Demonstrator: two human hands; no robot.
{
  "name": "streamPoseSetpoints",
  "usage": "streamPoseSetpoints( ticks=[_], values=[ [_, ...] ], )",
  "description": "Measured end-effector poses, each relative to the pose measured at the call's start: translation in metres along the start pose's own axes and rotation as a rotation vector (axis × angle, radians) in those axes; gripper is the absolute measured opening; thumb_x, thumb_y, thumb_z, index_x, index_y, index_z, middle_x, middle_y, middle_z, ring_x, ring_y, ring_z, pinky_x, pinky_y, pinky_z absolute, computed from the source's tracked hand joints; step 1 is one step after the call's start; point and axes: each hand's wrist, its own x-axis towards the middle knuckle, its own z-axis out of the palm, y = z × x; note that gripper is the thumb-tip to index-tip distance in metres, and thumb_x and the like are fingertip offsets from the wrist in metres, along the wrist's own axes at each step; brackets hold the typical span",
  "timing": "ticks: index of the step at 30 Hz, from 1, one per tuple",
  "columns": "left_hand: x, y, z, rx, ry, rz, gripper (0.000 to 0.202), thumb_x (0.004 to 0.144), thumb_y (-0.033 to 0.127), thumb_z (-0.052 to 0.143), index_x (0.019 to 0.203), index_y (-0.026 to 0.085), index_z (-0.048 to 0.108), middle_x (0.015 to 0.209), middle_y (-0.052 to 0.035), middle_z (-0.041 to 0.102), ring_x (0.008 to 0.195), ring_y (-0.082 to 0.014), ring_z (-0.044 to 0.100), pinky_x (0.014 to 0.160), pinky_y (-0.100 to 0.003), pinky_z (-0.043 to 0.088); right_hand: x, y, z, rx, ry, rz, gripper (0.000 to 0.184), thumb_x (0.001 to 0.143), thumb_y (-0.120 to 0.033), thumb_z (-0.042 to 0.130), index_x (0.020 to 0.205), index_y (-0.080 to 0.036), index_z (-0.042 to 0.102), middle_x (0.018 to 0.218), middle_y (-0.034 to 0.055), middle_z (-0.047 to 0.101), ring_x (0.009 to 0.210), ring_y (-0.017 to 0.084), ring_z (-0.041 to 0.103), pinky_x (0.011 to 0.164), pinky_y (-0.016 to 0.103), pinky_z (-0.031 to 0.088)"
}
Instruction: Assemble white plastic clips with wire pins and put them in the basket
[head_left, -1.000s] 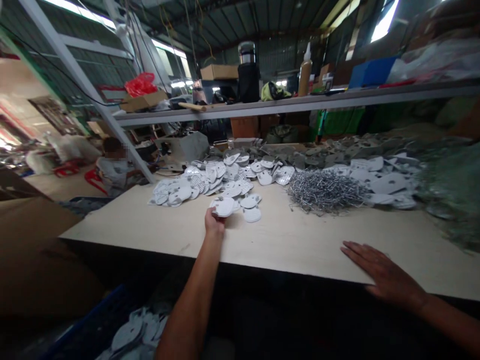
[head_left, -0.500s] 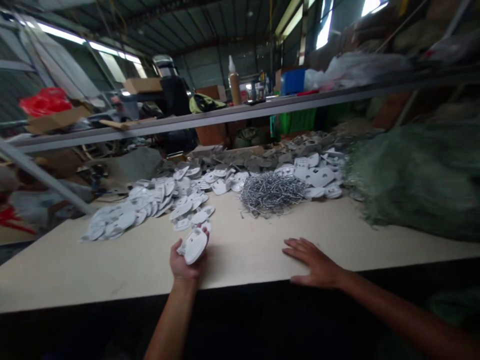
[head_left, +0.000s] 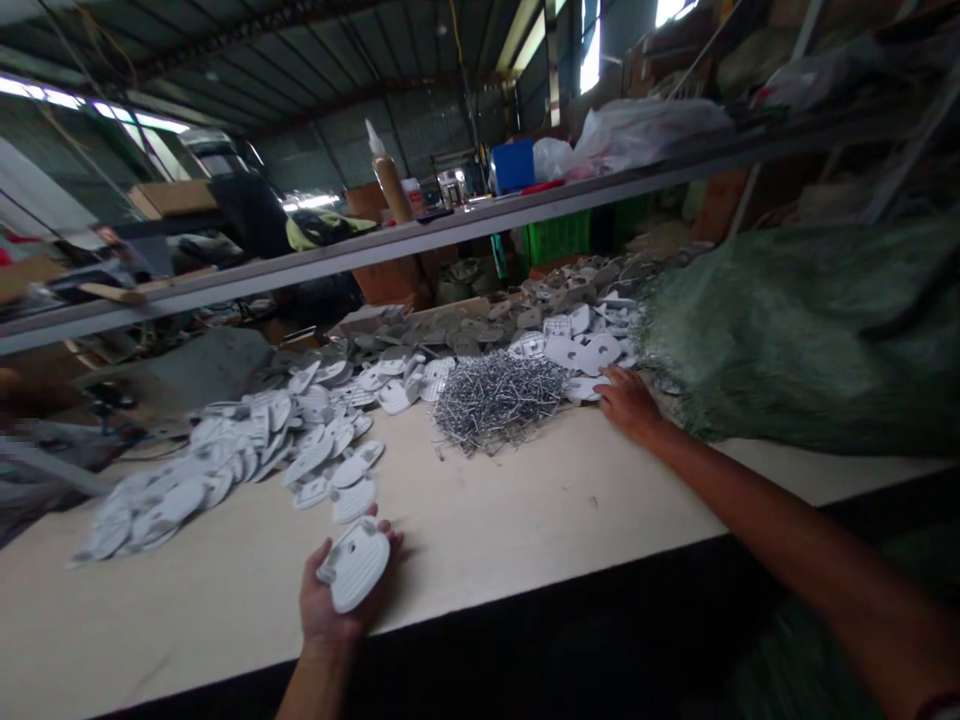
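Left hand [head_left: 330, 600]: palm up, my fingers curled around a white perforated plate [head_left: 354, 564], gripping it above the near edge of the table [head_left: 525, 510].
Right hand [head_left: 628, 402]: slid forward from the table's near edge, fingers open and spread, just beside a pile of white plates [head_left: 577, 350].
Nearby: a pile of steel nails [head_left: 499, 402] left of that hand, a green mesh sack [head_left: 795, 340] right of it.

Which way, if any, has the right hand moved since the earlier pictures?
Yes: the right hand moved forward across the table, now right of the wire pile.
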Motion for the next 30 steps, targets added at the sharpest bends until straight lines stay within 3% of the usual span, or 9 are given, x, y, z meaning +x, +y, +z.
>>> streamPoseSetpoints(
  ticks=[6, 10, 14, 18, 20, 22, 26, 30],
  values=[
    [-0.002, -0.003, -0.004, 0.018, 0.027, 0.003, 0.088, 0.090, 0.040, 0.059, 0.172, 0.024, 0.033, 0.115, -0.0146, 0.082, 0.105, -0.0358, 0.081, 0.100, -0.057, 0.066, -0.076, 0.010, -0.007, 0.046, 0.099, -0.134, 0.023, 0.098, -0.017, 0.058, 0.099, -0.018, 0.081, 0.144, 0.0143, 0.067, 0.143, 0.038, 0.053, 0.120, 0.061, 0.043],
    [0.005, -0.001, -0.008, 0.012, 0.005, -0.033, 0.090, 0.089, 0.039, 0.060, 0.173, 0.025, 0.031, 0.120, -0.0143, 0.082, 0.110, -0.0373, 0.080, 0.102, -0.058, 0.065, -0.105, 0.017, -0.016, 0.188, 0.135, -0.046, 0.024, 0.100, -0.024, 0.057, 0.100, -0.018, 0.081, 0.131, 0.0150, 0.074, 0.124, 0.034, 0.067, 0.110, 0.052, 0.054],
    [0.016, 0.004, -0.020, 0.000, -0.057, -0.120, 0.089, 0.090, 0.038, 0.059, 0.173, 0.033, 0.027, 0.124, -0.0120, 0.081, 0.112, -0.0393, 0.080, 0.098, -0.061, 0.066, -0.065, 0.009, -0.030, 0.241, 0.179, 0.132, 0.035, 0.104, -0.039, 0.058, 0.120, -0.014, 0.077, 0.130, 0.0169, 0.074, 0.122, 0.032, 0.068, 0.110, 0.046, 0.052],
    [0.019, 0.004, -0.029, -0.096, -0.178, -0.115, 0.081, 0.091, 0.036, 0.059, 0.168, 0.023, 0.039, 0.128, -0.0198, 0.078, 0.117, -0.0436, 0.077, 0.103, -0.067, 0.061, 0.001, -0.007, -0.036, -0.020, -0.072, 0.388, 0.060, 0.100, -0.051, 0.065, 0.148, -0.014, 0.059, 0.141, 0.0199, 0.066, 0.130, 0.036, 0.061, 0.110, 0.045, 0.047],
    [0.017, 0.002, -0.030, -0.135, -0.190, -0.092, 0.077, 0.091, 0.035, 0.059, 0.165, 0.018, 0.044, 0.129, -0.0230, 0.077, 0.119, -0.0448, 0.075, 0.105, -0.068, 0.059, 0.023, -0.013, -0.031, -0.094, -0.174, 0.458, 0.077, 0.092, -0.052, 0.076, 0.153, -0.011, 0.052, 0.138, 0.0245, 0.066, 0.128, 0.040, 0.061, 0.107, 0.048, 0.048],
    [0.013, 0.000, -0.030, -0.153, -0.173, -0.081, 0.075, 0.092, 0.035, 0.058, 0.163, 0.017, 0.046, 0.129, -0.0235, 0.077, 0.121, -0.0449, 0.075, 0.106, -0.067, 0.058, 0.034, -0.018, -0.024, -0.104, -0.230, 0.478, 0.081, 0.085, -0.044, 0.082, 0.149, -0.005, 0.053, 0.127, 0.0283, 0.069, 0.120, 0.042, 0.065, 0.100, 0.050, 0.050],
    [0.007, -0.003, -0.026, -0.158, -0.147, -0.023, 0.075, 0.091, 0.035, 0.059, 0.162, 0.016, 0.048, 0.126, -0.0240, 0.077, 0.117, -0.0443, 0.076, 0.104, -0.066, 0.060, 0.022, -0.031, -0.016, -0.097, -0.272, 0.354, 0.068, 0.087, -0.026, 0.075, 0.148, -0.004, 0.055, 0.124, 0.0292, 0.069, 0.120, 0.043, 0.064, 0.104, 0.053, 0.048],
    [0.008, -0.005, -0.019, -0.136, -0.119, -0.020, 0.077, 0.089, 0.033, 0.060, 0.162, 0.015, 0.046, 0.122, -0.0238, 0.078, 0.115, -0.0425, 0.077, 0.104, -0.065, 0.061, -0.011, -0.050, -0.027, -0.036, -0.218, 0.042, 0.073, 0.090, -0.020, 0.069, 0.160, -0.019, 0.047, 0.156, 0.0177, 0.055, 0.147, 0.034, 0.048, 0.128, 0.052, 0.024]
  ],
)
